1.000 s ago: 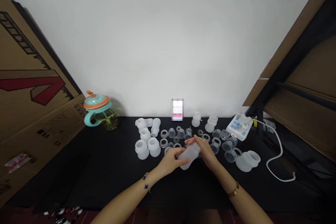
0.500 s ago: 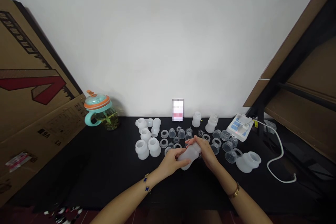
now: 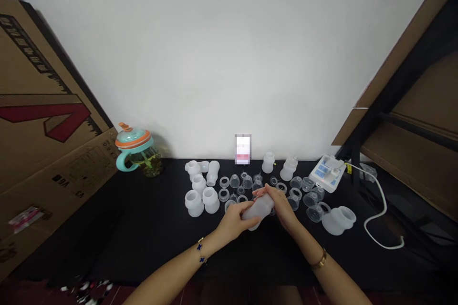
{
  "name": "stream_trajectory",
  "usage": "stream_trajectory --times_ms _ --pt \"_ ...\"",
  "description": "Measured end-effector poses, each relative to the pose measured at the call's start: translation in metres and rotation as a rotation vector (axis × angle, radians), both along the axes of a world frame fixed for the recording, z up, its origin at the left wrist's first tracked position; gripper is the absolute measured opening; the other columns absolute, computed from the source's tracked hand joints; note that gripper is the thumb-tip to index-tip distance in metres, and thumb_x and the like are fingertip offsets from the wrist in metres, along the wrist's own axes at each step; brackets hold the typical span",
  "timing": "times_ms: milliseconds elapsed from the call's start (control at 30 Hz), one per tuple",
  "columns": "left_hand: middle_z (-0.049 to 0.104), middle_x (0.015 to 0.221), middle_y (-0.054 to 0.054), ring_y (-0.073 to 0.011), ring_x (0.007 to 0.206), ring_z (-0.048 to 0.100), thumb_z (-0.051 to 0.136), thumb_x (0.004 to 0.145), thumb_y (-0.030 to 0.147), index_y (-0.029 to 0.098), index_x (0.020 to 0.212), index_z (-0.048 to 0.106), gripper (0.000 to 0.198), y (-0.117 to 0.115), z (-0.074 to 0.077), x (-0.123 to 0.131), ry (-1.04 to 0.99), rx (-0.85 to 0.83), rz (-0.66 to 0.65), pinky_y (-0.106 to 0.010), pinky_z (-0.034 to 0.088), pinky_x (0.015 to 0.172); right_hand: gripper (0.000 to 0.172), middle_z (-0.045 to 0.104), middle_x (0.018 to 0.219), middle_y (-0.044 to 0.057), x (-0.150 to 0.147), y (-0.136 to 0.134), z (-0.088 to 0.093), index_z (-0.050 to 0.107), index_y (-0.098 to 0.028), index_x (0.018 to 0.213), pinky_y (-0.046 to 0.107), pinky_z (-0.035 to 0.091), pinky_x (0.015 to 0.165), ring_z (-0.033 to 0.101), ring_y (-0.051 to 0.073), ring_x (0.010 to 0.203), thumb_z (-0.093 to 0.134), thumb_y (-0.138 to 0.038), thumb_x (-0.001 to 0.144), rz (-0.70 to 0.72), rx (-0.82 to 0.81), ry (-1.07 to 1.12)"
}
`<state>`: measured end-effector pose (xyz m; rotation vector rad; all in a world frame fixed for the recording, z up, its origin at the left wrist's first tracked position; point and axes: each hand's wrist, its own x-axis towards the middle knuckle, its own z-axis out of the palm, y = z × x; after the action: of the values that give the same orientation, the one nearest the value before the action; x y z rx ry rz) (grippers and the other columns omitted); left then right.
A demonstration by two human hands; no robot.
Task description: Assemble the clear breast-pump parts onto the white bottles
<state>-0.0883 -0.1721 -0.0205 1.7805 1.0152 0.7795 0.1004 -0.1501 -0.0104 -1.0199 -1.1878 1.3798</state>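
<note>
In the head view, the left hand point(image 3: 234, 221) is curled around the body of a white bottle point(image 3: 257, 208), its thumb along the near side, and the right hand point(image 3: 281, 205) cups the bottle's other end, so the two hands hold it between them. The bottle is tilted, with the end under the right hand higher and toward the right edge of the tabletop point(image 3: 143, 243); it sits midway between the left and right edges, and whether its base touches the surface cannot be told. Just beyond the hands, toward the far edge, are clear caps point(image 3: 234, 181) and rings point(image 3: 224, 199). To the left of these stands a cluster of white bottles point(image 3: 194, 204), one of them lying on its side. Near the far edge, right of the middle, an open bottle point(image 3: 268, 163) stands beside a capped bottle point(image 3: 288, 170). Further right, a wide bottle point(image 3: 332, 223) leans over near more caps, and a power strip point(image 3: 326, 173) lies behind it. A lidded jug point(image 3: 143, 155) stands at the far left.
</note>
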Motion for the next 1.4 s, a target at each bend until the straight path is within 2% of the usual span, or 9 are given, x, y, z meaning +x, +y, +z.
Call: stream_trajectory --times_ms 400,533,733,900,1067,1200,1300,1400 --pt "0.062 0.073 0.003 -0.0115 0.062 0.046 0.069 0.083 0.037 0.017 0.099 0.074 0.027 -0.005 0.004 0.001 0.076 0.064 0.038 -0.022 0.029 0.056 0.053 0.076 0.079 0.007 0.001 0.0 -0.006 0.081 -0.021 0.084 0.038 0.051 0.077 0.07 0.027 0.08 0.053 -0.065 0.093 0.005 0.023 -0.056" --pt "0.063 0.072 0.003 -0.0117 0.061 0.047 0.069 0.084 0.037 0.017 0.101 0.074 0.026 -0.006 0.006 0.001 0.084 0.094 0.044 -0.022 0.031 0.057 0.053 0.077 0.08 0.008 0.001 0.0 -0.005 0.081 -0.02 0.086 0.039 0.051 0.078 0.07 0.027 0.082 0.053 -0.065 0.093 0.012 0.029 -0.062" --pt "0.069 0.081 0.002 -0.0136 0.066 0.054 0.069 0.085 0.034 0.02 0.107 0.074 0.027 -0.008 0.007 0.002 0.07 0.137 0.043 -0.023 0.035 0.063 0.053 0.077 0.08 0.008 0.001 -0.002 -0.002 0.081 -0.02 0.088 0.038 0.051 0.078 0.07 0.027 0.083 0.052 -0.064 0.094 0.009 0.033 -0.073" --pt "0.069 0.083 0.001 -0.0154 0.07 0.057 0.071 0.084 0.034 0.019 0.105 0.074 0.026 -0.009 0.006 0.001 0.092 0.152 0.063 -0.024 0.037 0.066 0.053 0.078 0.085 0.009 0.001 -0.003 -0.001 0.081 -0.02 0.089 0.037 0.05 0.075 0.07 0.026 0.079 0.052 -0.064 0.094 0.009 0.026 -0.071" --pt "0.066 0.074 0.002 -0.013 0.063 0.052 0.071 0.082 0.036 0.018 0.099 0.075 0.025 -0.008 0.004 0.002 0.086 0.113 0.074 -0.022 0.033 0.058 0.053 0.077 0.08 0.008 -0.001 -0.005 0.003 0.08 -0.019 0.088 0.036 0.05 0.073 0.07 0.025 0.076 0.052 -0.064 0.093 0.006 -0.012 -0.064" --pt "0.066 0.074 0.001 -0.0126 0.062 0.051 0.073 0.081 0.037 0.017 0.099 0.075 0.028 -0.007 -0.004 0.006 -0.021 0.037 0.089 -0.022 0.033 0.056 0.044 0.077 0.091 0.007 -0.004 -0.006 0.005 0.078 -0.022 0.088 0.035 0.051 0.072 0.07 0.025 0.081 0.063 -0.063 0.087 -0.011 -0.069 0.079" --pt "0.071 0.083 -0.003 -0.016 0.069 0.06 0.074 0.081 0.04 0.015 0.106 0.074 0.036 -0.005 -0.007 0.007 -0.192 -0.08 0.079 -0.023 0.041 0.06 0.043 0.077 0.095 0.008 -0.004 -0.006 0.005 0.078 -0.022 0.095 0.035 0.052 0.073 0.069 0.026 0.086 0.067 -0.062 0.084 -0.037 -0.073 0.16" --pt "0.076 0.098 -0.008 -0.0222 0.084 0.068 0.076 0.081 0.043 0.014 0.112 0.072 0.043 -0.002 -0.006 0.005 -0.366 -0.177 0.053 -0.028 0.05 0.072 0.044 0.077 0.101 0.01 -0.002 -0.004 0.004 0.078 -0.021 0.098 0.036 0.052 0.079 0.069 0.027 0.092 0.071 -0.061 0.082 -0.06 -0.065 0.209"
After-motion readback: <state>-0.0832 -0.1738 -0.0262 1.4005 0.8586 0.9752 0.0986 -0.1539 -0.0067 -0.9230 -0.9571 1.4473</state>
